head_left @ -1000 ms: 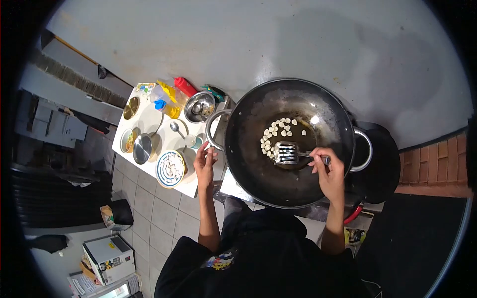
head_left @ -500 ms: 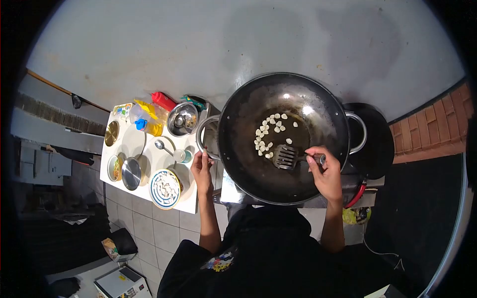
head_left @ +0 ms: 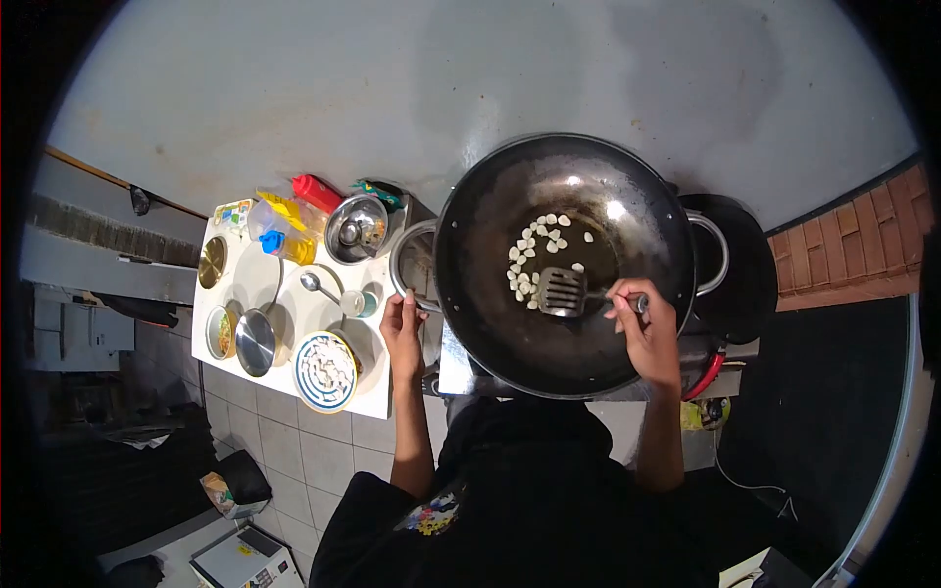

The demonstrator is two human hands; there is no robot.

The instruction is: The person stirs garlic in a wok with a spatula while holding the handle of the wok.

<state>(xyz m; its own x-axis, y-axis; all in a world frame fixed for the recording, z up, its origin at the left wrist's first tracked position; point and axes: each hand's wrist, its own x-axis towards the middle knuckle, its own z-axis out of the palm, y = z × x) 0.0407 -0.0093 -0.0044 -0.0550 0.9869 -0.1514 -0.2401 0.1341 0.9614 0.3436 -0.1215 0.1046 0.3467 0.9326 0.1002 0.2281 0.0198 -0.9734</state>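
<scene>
A large dark wok stands in front of me, with a loop handle on either side. My left hand grips the left wok handle at its lower end. In my right hand is the handle of a slotted metal spatula. The spatula's head rests low inside the wok, beside small white pieces. These pieces form a loose curved cluster left of the wok's middle, with a few lying apart. Some may be hidden under the spatula head.
On the white table at left are a patterned bowl of pale pieces, a steel bowl, a spoon, an oil bottle and a red bottle. A black pan sits right of the wok.
My right hand has pushed the spatula a little farther from me, up against the white pieces. My left hand stays on the wok handle. The view has shifted slightly.
</scene>
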